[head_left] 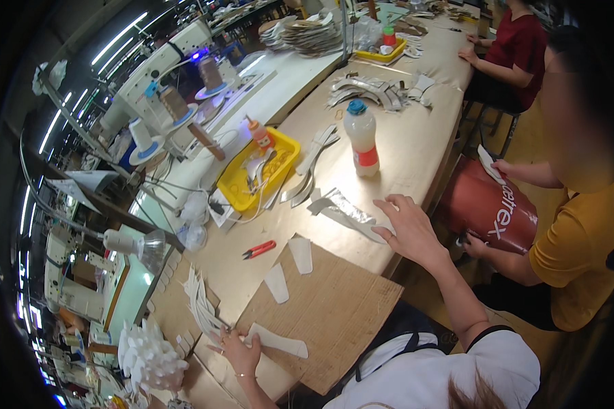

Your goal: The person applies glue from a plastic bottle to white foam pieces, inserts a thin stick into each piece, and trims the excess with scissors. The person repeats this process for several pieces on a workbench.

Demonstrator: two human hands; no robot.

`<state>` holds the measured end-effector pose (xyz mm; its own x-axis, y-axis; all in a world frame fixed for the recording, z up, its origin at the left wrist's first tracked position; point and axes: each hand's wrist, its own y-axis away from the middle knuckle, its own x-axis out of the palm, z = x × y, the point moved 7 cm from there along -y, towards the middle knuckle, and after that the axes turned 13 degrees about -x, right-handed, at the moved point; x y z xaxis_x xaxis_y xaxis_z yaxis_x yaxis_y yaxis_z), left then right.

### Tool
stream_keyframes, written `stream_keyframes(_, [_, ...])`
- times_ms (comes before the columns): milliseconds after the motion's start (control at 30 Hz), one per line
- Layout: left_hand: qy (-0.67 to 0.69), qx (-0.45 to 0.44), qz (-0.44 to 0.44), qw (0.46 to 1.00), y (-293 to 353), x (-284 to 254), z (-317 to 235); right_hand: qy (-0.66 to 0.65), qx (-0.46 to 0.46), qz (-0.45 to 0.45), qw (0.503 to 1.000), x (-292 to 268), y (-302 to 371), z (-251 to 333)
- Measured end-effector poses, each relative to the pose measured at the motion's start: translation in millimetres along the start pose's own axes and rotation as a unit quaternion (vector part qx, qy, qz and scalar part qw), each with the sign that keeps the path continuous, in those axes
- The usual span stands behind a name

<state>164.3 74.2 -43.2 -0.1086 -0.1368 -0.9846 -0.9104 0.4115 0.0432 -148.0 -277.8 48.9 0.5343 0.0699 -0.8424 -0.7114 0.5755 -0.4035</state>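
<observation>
My left hand (240, 356) rests at the lower left edge of a brown cardboard sheet (334, 300), thumb and fingers apart. Its fingertips are at the lower end of a bundle of thin white strips (199, 300), and its thumb is beside a long white cut piece (280, 342) on the cardboard. Two smaller white pieces, one (276, 283) left of the other (300, 255), lie near the sheet's far edge. My right hand (411, 228) is over the table's right side, fingers bent and spread, beside a stack of curved white pieces (344, 213). I see nothing held in it.
Red thread snips (259, 249) lie beyond the cardboard. Farther off stand a yellow tray (290, 146) and a blue-capped bottle (363, 140). Sewing machines and a lamp (140, 244) line the left. A person in yellow (576, 252) sits at the right, holding a white piece near a red bin (481, 204).
</observation>
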Motion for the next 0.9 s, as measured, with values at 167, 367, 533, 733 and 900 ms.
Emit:
stream_keyframes(167, [0.024, -0.006, -0.012, 1.000, 3, -18, -4, 0.026, -0.049, -0.180, 0.982, -47, -33, -20])
stream_keyframes(367, [0.003, 0.087, 0.027, 0.996, 16, -89, -41, 0.015, -0.026, -0.186, 0.982, -43, -63, -48])
stream_keyframes(533, [-0.042, 0.326, -0.006, 0.944, 63, -166, -152, -0.005, -0.015, -0.151, 0.988, -32, -60, -60])
stream_keyframes(733, [0.213, 0.244, 0.132, 0.937, 78, -177, -247, -0.022, -0.009, -0.163, 0.986, -36, -49, -64])
stream_keyframes(900, [0.067, 0.371, 0.057, 0.925, 95, -170, -289, -0.011, -0.009, -0.153, 0.988, -38, -37, -62])
